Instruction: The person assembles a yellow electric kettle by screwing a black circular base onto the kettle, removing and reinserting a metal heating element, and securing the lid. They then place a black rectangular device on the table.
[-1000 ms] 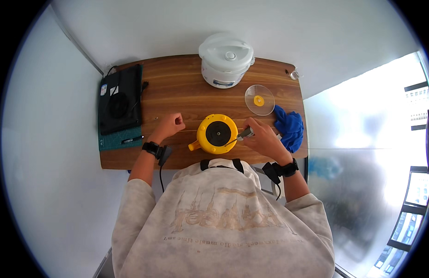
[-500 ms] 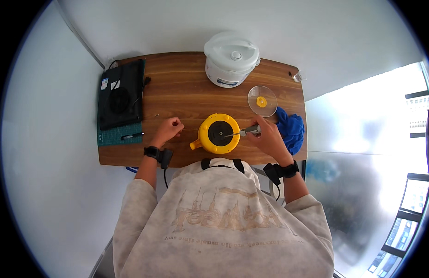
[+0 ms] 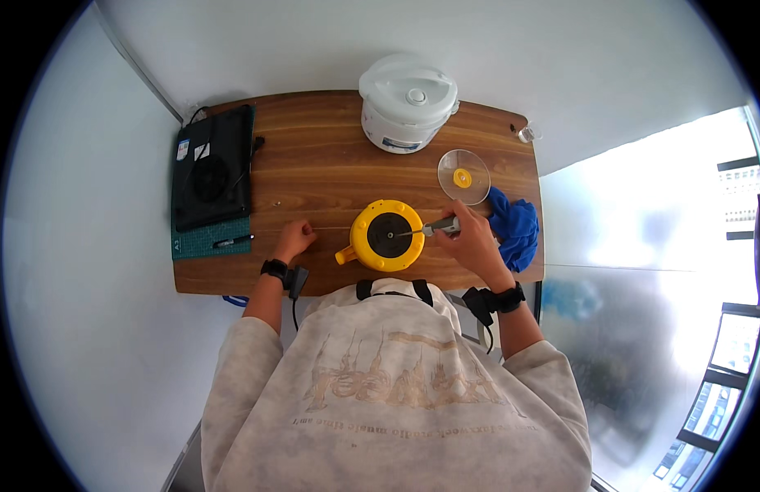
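A white rice cooker stands, lid closed, at the far edge of the wood-grain worktop. Nearer and to its right lie a round clear lid with a yellow centre and a crumpled blue cloth; a small clear glass sits at the far right corner. On the left, a flat black electrical appliance partly covers a green cutting mat bearing a black pen.

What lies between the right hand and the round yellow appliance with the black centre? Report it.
A grey-handled metal screwdriver, held in the right hand, extends over the round yellow appliance in the head view.
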The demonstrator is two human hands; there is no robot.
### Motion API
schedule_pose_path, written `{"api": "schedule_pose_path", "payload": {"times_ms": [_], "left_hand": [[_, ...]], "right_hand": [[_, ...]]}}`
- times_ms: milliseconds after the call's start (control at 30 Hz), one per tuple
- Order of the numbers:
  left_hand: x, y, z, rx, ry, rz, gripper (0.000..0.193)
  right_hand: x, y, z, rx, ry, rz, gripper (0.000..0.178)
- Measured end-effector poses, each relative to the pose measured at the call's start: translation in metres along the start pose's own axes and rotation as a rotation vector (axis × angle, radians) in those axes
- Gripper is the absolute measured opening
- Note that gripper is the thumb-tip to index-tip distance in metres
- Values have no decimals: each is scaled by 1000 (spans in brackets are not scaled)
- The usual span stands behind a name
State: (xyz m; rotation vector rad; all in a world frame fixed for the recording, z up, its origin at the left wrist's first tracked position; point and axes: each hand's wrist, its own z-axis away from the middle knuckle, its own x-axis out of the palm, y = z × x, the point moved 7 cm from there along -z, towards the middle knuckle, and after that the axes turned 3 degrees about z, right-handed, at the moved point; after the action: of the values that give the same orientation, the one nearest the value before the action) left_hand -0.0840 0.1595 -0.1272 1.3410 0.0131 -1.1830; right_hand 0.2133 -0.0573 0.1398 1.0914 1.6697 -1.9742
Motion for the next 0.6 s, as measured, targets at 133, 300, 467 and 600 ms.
{"api": "schedule_pose_path", "payload": {"times_ms": [133,300,467,600], "left_hand": [[4,-20,1,-19,5,-4,18],[4,-22,5,-8,55,-14,14],[2,-10,10,-24,83,-57,14],[-6,-2,11,21,123,-8,13]], "right_hand": [[0,-1,0,8,-11,-13,29],[-1,0,-2,-7,9,-16,29],[-2,1,-1,21,5,-31,28],[-4,2,1,17,10,-22,28]]}}
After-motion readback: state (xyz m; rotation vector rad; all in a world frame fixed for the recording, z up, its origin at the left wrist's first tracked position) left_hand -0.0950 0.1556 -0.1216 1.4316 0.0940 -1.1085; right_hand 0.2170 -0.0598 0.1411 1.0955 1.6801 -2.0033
